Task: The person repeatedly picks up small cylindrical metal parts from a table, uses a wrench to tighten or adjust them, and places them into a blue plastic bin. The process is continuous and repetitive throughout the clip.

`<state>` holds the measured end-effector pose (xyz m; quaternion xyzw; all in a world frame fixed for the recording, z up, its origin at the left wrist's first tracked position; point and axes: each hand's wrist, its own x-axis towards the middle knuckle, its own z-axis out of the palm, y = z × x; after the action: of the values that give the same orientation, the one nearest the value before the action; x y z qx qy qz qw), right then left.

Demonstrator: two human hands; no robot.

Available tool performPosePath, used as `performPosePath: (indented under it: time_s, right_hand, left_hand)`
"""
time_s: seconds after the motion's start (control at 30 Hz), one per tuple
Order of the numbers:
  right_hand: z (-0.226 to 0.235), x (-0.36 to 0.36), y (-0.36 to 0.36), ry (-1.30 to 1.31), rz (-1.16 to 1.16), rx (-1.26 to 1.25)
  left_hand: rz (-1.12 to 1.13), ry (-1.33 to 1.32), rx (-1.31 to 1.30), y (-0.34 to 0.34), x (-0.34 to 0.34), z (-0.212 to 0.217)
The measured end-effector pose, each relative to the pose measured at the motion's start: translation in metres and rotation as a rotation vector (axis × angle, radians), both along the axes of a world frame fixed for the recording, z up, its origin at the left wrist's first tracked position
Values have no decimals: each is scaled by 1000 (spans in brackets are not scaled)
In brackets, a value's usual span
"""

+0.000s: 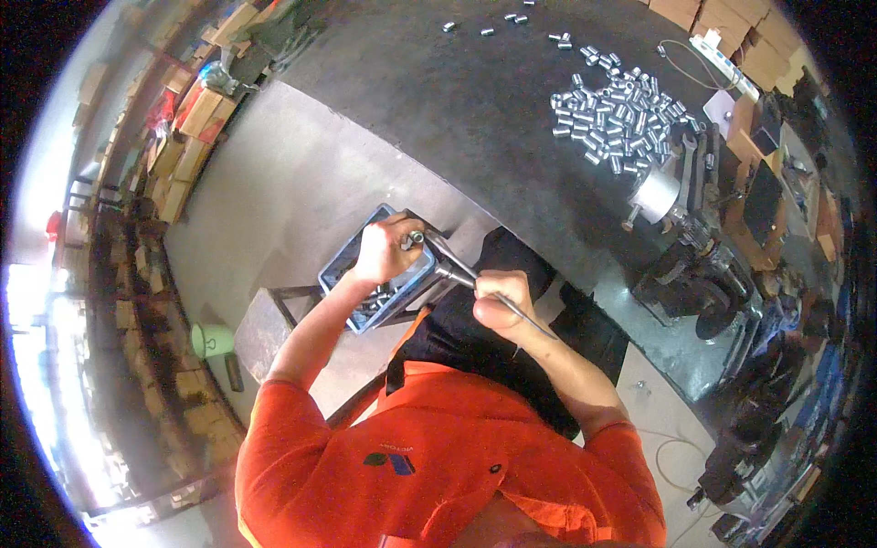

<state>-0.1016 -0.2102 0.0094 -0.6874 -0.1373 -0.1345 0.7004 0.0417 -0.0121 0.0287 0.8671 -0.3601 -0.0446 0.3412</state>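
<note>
Over a blue plastic crate [327, 274] with dark and silvery metal parts in it, my left hand [388, 248] is closed on a small metal sleeve [417, 237], its round open end showing by the fingers. To the right of the crate, my right hand [504, 297] is wrapped round a long thin metal rod [525, 318] that slants from beside the left hand to past my right wrist. A shorter metal piece with a thicker end [445, 270] sticks out of the same fist toward the crate. How these two pieces relate inside the fist is hidden.
On the dark worktable [438, 100] lies a heap of short silvery metal sleeves [617, 119], several scattered beyond it. A vise [690, 251] and wrenches [692, 178] are at the right edge. A power strip [724, 64] lies farther back. Left stands a green bucket [214, 340].
</note>
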Motion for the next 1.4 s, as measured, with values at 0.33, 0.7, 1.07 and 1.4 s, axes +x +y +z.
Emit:
performPosePath:
  time_s: [0.33, 0.7, 1.07, 1.4]
  right_hand:
    - [-6, -1, 2, 73, 15, 66]
    - [-11, 2, 0, -154, 6, -229]
    - [-20, 7, 0, -53, -103, -94]
    - [-33, 6, 1, 110, -37, 56]
  left_hand:
    - [-88, -151, 54, -10, 1, -8]
    - [-203, -46, 128, -17, -7, -3]
    - [-146, -122, 97, -131, 62, 46]
    - [-213, 502, -603, -242, 90, 76]
